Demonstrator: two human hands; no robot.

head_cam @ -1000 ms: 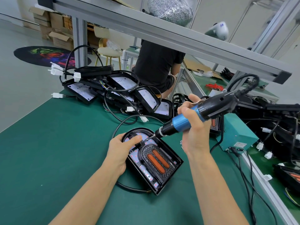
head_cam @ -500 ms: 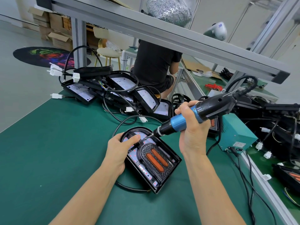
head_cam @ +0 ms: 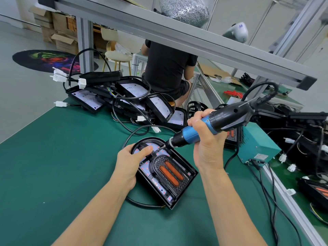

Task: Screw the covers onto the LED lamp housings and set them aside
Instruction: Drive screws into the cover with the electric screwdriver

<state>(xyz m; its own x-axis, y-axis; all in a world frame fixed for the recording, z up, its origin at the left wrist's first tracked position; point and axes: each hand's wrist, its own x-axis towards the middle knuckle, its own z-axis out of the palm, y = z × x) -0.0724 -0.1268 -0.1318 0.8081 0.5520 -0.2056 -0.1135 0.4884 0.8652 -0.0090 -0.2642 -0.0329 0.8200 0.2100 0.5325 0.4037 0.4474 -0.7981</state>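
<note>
Mid-task: left hand [head_cam: 130, 161] grips lamp housing [head_cam: 174, 189], right hand [head_cam: 206, 139] clenched on screwdriver [head_cam: 204, 128] driving a cover [head_cam: 168, 170] screw; pile of housings [head_cam: 124, 100] apparently left.

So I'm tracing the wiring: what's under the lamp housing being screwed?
A black cable runs out from beneath the lamp housing at its near edge, on the green mat. Where it joins the housing is covered.
</note>
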